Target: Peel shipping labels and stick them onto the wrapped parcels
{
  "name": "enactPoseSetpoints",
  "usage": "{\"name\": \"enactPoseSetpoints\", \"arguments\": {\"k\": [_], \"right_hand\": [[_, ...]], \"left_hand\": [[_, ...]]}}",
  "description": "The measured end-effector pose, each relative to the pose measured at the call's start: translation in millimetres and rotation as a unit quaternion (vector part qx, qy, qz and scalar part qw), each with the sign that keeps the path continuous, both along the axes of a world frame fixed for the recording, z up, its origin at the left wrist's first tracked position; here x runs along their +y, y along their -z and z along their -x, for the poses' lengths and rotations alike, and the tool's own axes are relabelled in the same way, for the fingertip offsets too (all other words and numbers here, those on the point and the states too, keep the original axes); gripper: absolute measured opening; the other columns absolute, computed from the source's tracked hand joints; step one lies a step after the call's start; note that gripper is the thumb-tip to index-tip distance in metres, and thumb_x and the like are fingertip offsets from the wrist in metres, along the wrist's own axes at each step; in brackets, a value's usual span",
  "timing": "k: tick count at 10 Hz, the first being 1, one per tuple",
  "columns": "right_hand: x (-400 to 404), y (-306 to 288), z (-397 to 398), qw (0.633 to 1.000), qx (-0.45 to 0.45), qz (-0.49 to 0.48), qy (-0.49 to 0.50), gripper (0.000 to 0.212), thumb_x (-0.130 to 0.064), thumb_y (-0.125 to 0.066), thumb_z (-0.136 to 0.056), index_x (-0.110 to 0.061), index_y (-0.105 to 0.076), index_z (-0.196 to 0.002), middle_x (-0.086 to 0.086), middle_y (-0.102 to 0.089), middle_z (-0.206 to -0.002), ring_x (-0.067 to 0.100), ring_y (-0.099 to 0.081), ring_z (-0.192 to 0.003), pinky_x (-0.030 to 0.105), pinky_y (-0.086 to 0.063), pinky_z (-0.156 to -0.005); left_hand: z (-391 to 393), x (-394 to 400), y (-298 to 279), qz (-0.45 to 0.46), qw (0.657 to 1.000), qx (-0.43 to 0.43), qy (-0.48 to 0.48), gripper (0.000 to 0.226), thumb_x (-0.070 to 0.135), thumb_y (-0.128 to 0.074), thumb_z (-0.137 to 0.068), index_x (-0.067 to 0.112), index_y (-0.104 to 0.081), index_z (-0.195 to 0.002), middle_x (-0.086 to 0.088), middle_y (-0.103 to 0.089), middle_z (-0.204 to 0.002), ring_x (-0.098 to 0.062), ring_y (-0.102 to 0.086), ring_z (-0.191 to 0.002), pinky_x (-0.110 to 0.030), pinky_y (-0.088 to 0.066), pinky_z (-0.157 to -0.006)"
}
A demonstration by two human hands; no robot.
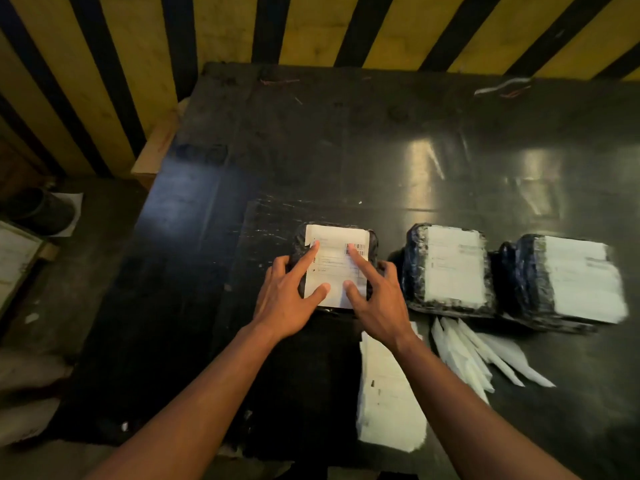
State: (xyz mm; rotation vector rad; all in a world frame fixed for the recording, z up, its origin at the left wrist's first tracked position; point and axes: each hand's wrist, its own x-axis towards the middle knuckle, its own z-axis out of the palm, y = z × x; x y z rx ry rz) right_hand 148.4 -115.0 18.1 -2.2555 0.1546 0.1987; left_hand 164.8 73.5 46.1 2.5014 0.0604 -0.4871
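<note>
Where hands (282, 299) press, label (334, 268) print blurred.

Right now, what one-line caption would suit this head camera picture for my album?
Both hands, left hand and right hand, press a shipping label onto a black wrapped parcel.

You face a yellow-and-black striped wall (242, 26), a glossy black bench (346, 150), and black parcels (414, 265) bearing white labels (453, 265).

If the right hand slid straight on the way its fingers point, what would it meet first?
The right hand points up-left across the label on the parcel. Past that edge only bare table shows, so the way looks free, though depth is uncertain.
</note>
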Motion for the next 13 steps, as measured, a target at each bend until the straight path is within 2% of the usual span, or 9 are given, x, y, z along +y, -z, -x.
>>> {"name": "enactPoseSetpoints", "arguments": {"k": [2, 3, 4, 6, 8, 9, 11, 12, 13], "right_hand": [[-89.2, -28.6, 6.0, 0.998, -0.041, -0.003, 0.050, 0.061, -0.035, -0.062, -0.099, -0.056, -0.037, -0.151, 0.003, -0.041, -0.132, 0.022, -0.049, -0.126, 0.038, -0.050, -0.105], [-130.3, -35.3, 4.4, 0.998, -0.037, 0.011, 0.057, 0.060, -0.035, -0.061, -0.100, -0.055, -0.038, -0.151, 0.005, -0.041, -0.137, 0.024, -0.048, -0.130, 0.038, -0.049, -0.105], [-166.5, -33.9, -0.4, 0.998, -0.032, 0.021, 0.060, 0.061, -0.034, -0.060, -0.099, -0.057, -0.037, -0.151, 0.009, -0.041, -0.139, 0.028, -0.046, -0.132, 0.044, -0.046, -0.111], [-214.3, -23.5, -16.2, 0.998, 0.001, 0.033, 0.061, 0.060, -0.034, -0.057, -0.099, -0.054, -0.037, -0.152, 0.014, -0.045, -0.130, 0.034, -0.050, -0.123, 0.042, -0.043, -0.110], [-225.0, -14.8, -20.1, 0.990, 0.087, 0.106, -0.027, 0.063, -0.038, -0.042, -0.105, -0.049, -0.014, -0.161, 0.024, -0.040, -0.149, 0.043, -0.039, -0.137, 0.050, -0.035, -0.116], [-223.4, -15.0, -20.8, 0.989, 0.098, 0.108, -0.041, 0.063, -0.038, -0.038, -0.107, -0.047, -0.008, -0.162, 0.026, -0.035, -0.157, 0.045, -0.034, -0.142, 0.052, -0.031, -0.118], [-220.1, -21.0, -22.6, 0.991, 0.102, 0.082, -0.011, 0.064, -0.035, -0.042, -0.105, -0.050, -0.014, -0.160, 0.027, -0.037, -0.153, 0.043, -0.040, -0.140, 0.051, -0.035, -0.118], [-216.8, -28.4, -19.3, 0.993, 0.091, 0.076, 0.000, 0.062, -0.031, -0.044, -0.106, -0.045, -0.019, -0.161, 0.025, -0.029, -0.158, 0.041, -0.046, -0.137, 0.048, -0.038, -0.115], [-218.3, -36.9, -11.0, 0.993, 0.074, 0.096, -0.004, 0.061, -0.029, -0.043, -0.108, -0.038, -0.017, -0.163, 0.023, -0.018, -0.166, 0.041, -0.041, -0.144, 0.047, -0.036, -0.117]], "left_hand": [[0.1, -92.3, -18.7, 0.011, 0.999, -0.024, 0.033, 0.083, 0.049, -0.061, -0.099, 0.061, -0.001, -0.155, -0.005, -0.017, -0.162, -0.027, -0.025, -0.150, -0.049, -0.039, -0.116], [-3.1, -133.0, -22.4, 0.022, 0.998, -0.027, 0.045, 0.082, 0.048, -0.060, -0.100, 0.061, -0.001, -0.155, -0.005, -0.018, -0.161, -0.027, -0.026, -0.149, -0.050, -0.039, -0.115], [-7.3, -168.0, -19.5, 0.029, 0.998, -0.026, 0.053, 0.082, 0.047, -0.060, -0.100, 0.060, -0.001, -0.156, -0.004, -0.022, -0.157, -0.028, -0.030, -0.146, -0.050, -0.042, -0.114], [-19.3, -216.8, -5.1, 0.027, 0.998, -0.009, 0.055, 0.083, 0.048, -0.061, -0.099, 0.058, -0.003, -0.157, -0.007, -0.030, -0.149, -0.029, -0.036, -0.140, -0.051, -0.045, -0.112], [-22.8, -226.2, 9.5, 0.020, 0.997, 0.050, 0.051, 0.081, 0.047, -0.062, -0.099, 0.058, -0.006, -0.157, -0.008, -0.025, -0.161, -0.034, -0.031, -0.147, -0.059, -0.043, -0.113], [-26.2, -225.7, 7.8, 0.026, 0.996, 0.067, 0.048, 0.079, 0.048, -0.062, -0.099, 0.061, -0.007, -0.155, -0.009, -0.029, -0.161, -0.035, -0.034, -0.146, -0.060, -0.044, -0.112], [-33.6, -228.0, 2.9, 0.023, 0.996, 0.075, 0.042, 0.078, 0.047, -0.063, -0.098, 0.059, -0.011, -0.156, -0.010, -0.039, -0.150, -0.033, -0.045, -0.136, -0.056, -0.049, -0.108], [-32.6, -226.6, -0.8, 0.041, 0.995, 0.070, 0.053, 0.078, 0.043, -0.063, -0.100, 0.057, -0.012, -0.157, -0.012, -0.040, -0.147, -0.033, -0.047, -0.135, -0.055, -0.048, -0.110], [-28.4, -211.3, -3.5, 0.049, 0.997, 0.033, 0.051, 0.075, 0.041, -0.059, -0.102, 0.056, -0.011, -0.158, -0.009, -0.043, -0.144, -0.028, -0.054, -0.127, -0.051, -0.051, -0.106]]}}
